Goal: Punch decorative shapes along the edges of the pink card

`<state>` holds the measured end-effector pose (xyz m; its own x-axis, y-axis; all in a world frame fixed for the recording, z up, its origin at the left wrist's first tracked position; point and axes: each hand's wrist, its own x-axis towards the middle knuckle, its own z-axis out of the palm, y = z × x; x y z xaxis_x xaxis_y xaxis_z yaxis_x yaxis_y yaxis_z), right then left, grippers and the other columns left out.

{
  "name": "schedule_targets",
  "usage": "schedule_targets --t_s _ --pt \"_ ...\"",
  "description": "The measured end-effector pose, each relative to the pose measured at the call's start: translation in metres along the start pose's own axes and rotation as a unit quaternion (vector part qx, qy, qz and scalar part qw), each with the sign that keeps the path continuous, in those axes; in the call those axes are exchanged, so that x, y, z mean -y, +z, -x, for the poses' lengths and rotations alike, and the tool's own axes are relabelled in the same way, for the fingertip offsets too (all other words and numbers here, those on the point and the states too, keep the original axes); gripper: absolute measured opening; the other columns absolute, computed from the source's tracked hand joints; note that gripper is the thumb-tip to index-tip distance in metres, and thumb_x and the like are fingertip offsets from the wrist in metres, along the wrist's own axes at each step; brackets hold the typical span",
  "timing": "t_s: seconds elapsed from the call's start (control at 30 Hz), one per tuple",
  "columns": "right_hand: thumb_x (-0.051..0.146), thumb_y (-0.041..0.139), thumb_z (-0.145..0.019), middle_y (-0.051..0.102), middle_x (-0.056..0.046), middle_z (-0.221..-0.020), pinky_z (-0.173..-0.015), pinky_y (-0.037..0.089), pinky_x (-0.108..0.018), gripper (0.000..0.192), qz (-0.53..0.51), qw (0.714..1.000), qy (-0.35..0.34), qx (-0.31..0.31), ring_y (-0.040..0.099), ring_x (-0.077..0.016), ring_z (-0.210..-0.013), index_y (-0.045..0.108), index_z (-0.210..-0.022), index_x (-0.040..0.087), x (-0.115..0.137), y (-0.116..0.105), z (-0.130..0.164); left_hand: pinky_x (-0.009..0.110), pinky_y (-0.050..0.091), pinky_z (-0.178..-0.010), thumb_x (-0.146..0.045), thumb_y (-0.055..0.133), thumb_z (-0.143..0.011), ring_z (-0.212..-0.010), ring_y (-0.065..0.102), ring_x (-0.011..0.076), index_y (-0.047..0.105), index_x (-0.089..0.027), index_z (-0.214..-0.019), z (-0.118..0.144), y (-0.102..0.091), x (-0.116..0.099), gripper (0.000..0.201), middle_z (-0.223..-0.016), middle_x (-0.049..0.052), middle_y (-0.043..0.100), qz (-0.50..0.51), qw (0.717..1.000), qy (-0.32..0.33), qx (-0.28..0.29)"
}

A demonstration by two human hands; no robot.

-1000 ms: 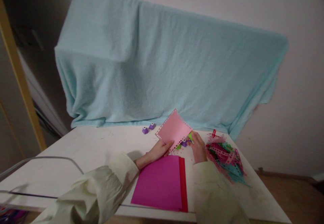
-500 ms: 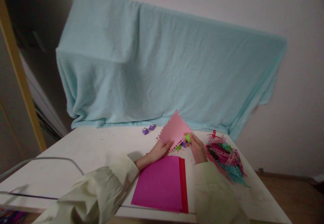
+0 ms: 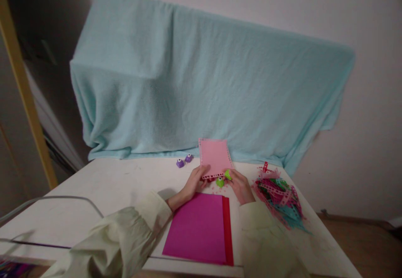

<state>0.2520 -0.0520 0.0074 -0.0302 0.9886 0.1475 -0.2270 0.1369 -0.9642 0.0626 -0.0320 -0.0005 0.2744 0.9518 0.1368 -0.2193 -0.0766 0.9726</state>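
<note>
While upright between both hands (image 3: 216,181), pink punched sheet (image 3: 214,157) over green punch (image 3: 220,182).

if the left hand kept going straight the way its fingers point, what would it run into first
The left hand already grips the pale pink sheet at its lower edge, fingers pointing away and slightly right. Going on, it would likely push that sheet towards the light blue blanket hanging behind the table; depth is hard to judge.
</note>
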Motion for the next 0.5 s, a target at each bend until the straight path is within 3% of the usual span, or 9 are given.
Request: schedule_targets --t_s 0.17,0.33,0.5 --pt "0.043 0.066 -0.08 0.064 -0.008 -0.096 -0.074 0.047 -0.032 0.031 -0.041 0.999 0.007 0.026 0.058 -0.0215 -0.089 0.07 -0.096 0.017 -0.005 0.0 0.0 0.021 0.032 -0.048 -0.056 0.052 -0.082 -0.05 0.044 0.0115 0.062 -0.011 -0.077 0.004 0.006 -0.004 0.046 -0.055 0.0 0.053 -0.09 0.993 0.009 0.073" --pt "0.043 0.066 -0.08 0.065 -0.007 -0.092 -0.075 0.046 -0.032 0.033 -0.033 0.998 0.02 0.051 0.058 -0.0203 -0.084 0.069 -0.099 0.017 -0.003 0.005 0.002 0.023 0.037 -0.054 -0.052 0.054 -0.08 -0.064 0.052 0.0172 0.064 -0.011 -0.081 0.003 0.007 -0.004 0.042 -0.06 0.003 0.058 -0.143 0.989 0.006 0.032" --pt "0.042 0.069 -0.078 0.065 -0.007 -0.091 -0.076 0.046 -0.033 0.033 -0.044 0.997 0.021 0.062 0.058 -0.0195 -0.083 0.07 -0.099 0.017 -0.003 0.008 0.002 0.023 0.032 -0.048 -0.048 0.049 -0.082 -0.053 0.046 0.0135 0.058 -0.014 -0.066 -0.002 0.003 0.005 0.038 -0.051 -0.001 0.051 -0.166 0.984 -0.045 0.042"
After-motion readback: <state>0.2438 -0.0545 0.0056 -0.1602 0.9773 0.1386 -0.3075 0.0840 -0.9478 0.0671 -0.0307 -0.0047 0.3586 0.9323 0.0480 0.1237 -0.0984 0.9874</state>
